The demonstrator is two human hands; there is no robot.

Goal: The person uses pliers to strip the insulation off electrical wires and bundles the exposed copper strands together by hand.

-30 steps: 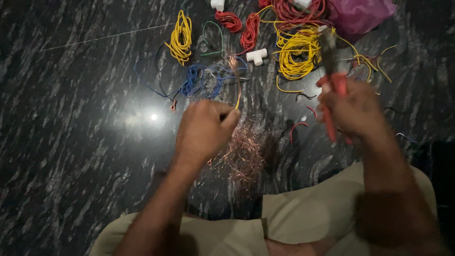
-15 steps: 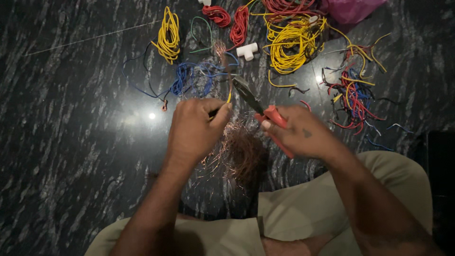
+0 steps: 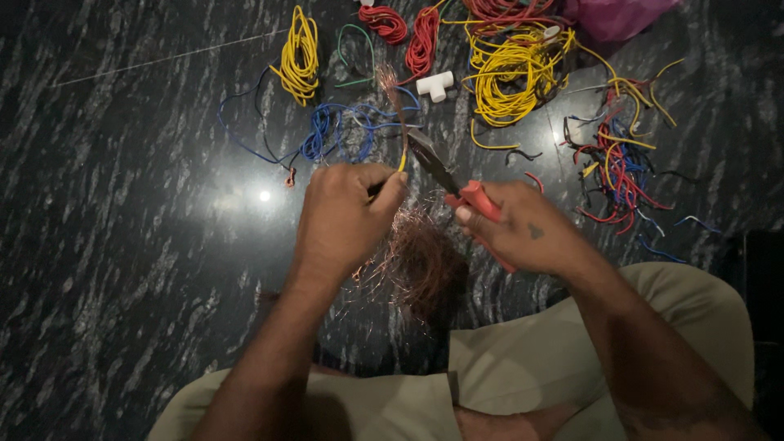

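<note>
The floor (image 3: pixel 122 245) is dark polished stone streaked with pale veins, and a small bright glare of a lamp sits on it just left of the hands; little else of the room shows, only the person's khaki-clad legs (image 3: pixel 523 359) folded at the bottom edge. The left hand (image 3: pixel 347 220) is closed in a pinch around a thin yellow wire (image 3: pixel 403 159), whose stripped copper end (image 3: pixel 390 90) stands up and away from the person, fraying at the tip; its long axis runs nearly straight from the fingers toward the far side of the floor. The right hand (image 3: pixel 523 233) is wrapped shut around the red handles of a pair of pliers (image 3: pixel 441 175), whose dark nose points up and to the left, slanting toward the wire and reaching just beside it. Between and below the hands lies a loose heap of bare copper strands (image 3: pixel 420 257). Farther off are a yellow coil (image 3: pixel 298 49), a larger yellow tangle (image 3: pixel 510 69), red coils (image 3: pixel 420 41), a blue wire tangle (image 3: pixel 339 135), a white T-shaped pipe fitting (image 3: pixel 434 84) and a mixed pile of offcuts (image 3: pixel 616 163) to the right.
</note>
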